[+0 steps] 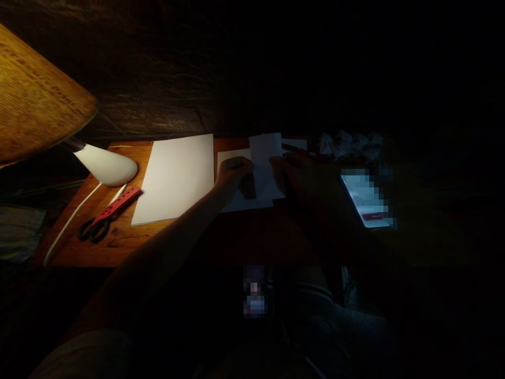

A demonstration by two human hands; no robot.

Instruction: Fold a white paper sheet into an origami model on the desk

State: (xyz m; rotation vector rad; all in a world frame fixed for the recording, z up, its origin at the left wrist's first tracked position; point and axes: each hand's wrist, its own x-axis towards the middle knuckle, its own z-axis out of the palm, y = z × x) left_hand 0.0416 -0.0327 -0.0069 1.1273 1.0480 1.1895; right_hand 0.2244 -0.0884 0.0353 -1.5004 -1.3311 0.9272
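A narrow piece of white paper [266,160] stands raised between my two hands, above more white paper [252,204] lying on the wooden table. My left hand [232,172] pinches its left edge with thumb and fingers. At its right edge is my right hand [290,171], mostly in shadow, with fingertips closed on the paper. A larger stack of white sheets [177,176] lies to the left of my left hand. Behind my right hand a dark, thin object [290,148] rests near another sheet; its kind is hard to make out.
Scissors [97,226] with black handles and red-covered blades lie at the left of the wooden table [118,250], beside a lit lamp [108,166] with its cord. Crumpled white paper [347,145] sits at the back right. A phone [366,202] with a lit screen lies on the right.
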